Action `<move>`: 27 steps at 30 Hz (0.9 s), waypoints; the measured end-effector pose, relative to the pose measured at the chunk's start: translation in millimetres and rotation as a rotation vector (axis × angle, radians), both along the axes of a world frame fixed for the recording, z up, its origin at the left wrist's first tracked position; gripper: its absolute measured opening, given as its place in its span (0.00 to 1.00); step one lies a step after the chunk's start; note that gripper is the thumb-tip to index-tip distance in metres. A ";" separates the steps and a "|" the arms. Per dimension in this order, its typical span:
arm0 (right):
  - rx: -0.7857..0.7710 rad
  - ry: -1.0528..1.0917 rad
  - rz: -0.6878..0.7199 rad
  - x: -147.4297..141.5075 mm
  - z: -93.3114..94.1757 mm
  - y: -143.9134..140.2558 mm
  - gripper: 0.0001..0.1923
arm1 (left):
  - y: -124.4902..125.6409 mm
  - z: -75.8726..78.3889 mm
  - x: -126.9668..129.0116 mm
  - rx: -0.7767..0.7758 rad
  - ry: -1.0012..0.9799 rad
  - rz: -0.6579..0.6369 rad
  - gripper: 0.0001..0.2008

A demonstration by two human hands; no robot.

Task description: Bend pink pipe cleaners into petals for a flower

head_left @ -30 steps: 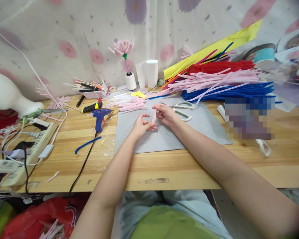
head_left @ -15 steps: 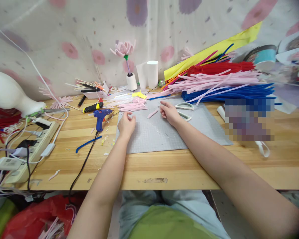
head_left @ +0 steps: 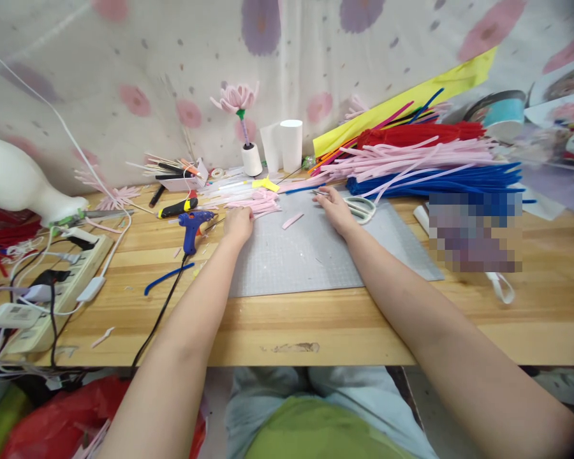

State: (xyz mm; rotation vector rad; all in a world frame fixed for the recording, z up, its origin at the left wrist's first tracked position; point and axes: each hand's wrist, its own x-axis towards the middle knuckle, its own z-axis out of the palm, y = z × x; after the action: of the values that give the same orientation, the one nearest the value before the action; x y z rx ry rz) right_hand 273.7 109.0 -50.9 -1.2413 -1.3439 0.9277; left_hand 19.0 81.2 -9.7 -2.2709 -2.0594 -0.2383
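My right hand [head_left: 333, 209] is closed around the blade end of a pair of scissors, whose pale green handles [head_left: 374, 210] stick out to its right. The blade tip shows just past my fingers. My left hand [head_left: 239, 224] has its fingers curled at the near left side of a pile of short pink pipe cleaner pieces [head_left: 263, 203]; what is between the fingertips is hidden. One loose pink piece [head_left: 293, 221] lies between my hands on the grey cutting mat [head_left: 296, 268].
Left of the mat lie a blue glue gun [head_left: 190, 233], a black-yellow cutter [head_left: 178, 208] and a blue pipe cleaner [head_left: 167, 276]. A power strip [head_left: 71, 293] stands further left. Bundles of pink [head_left: 411, 156], red and blue pipe cleaners lie at the back right. A pink flower [head_left: 236, 99] stands behind.
My left hand has moved forward to the pink pile and its fingers have curled in. My right hand has moved slightly right, and the scissors have turned and their handles have come together.
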 end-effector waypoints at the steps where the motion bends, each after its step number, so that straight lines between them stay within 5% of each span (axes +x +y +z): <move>1: -0.003 -0.013 -0.011 -0.3 -0.2 -1.3 0.19 | -1.8 1.5 -0.8 0.002 0.030 -0.028 0.08; 4: 0.010 -0.106 -0.083 -4.7 2.2 -9.9 0.15 | -10.7 7.5 -0.5 0.070 0.073 -0.093 0.12; 7: 0.187 -0.274 -0.117 -12.2 13.1 -24.2 0.13 | -21.8 11.7 7.0 0.150 0.044 -0.104 0.15; 11: 0.398 -0.567 0.043 -25.5 34.1 -44.9 0.13 | -36.8 8.5 27.5 0.174 0.004 -0.190 0.15; 16: 0.316 -0.774 0.238 -33.6 45.7 -54.7 0.10 | -52.4 6.0 45.1 0.189 -0.195 -0.256 0.14; 20: 0.150 -0.494 0.197 -29.9 51.0 -51.1 0.09 | -56.7 7.4 41.6 0.113 -0.465 -0.181 0.12; 27: -0.179 0.263 0.471 -34.1 53.7 -51.7 0.16 | -59.0 -2.1 54.0 -0.317 -1.361 0.071 0.09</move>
State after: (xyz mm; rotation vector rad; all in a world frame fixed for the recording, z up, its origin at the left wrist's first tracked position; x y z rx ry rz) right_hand 239.6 57.3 2.8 -0.9016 -1.3859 1.5143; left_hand 73.0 22.2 -11.8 -2.4121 -2.7459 -2.0413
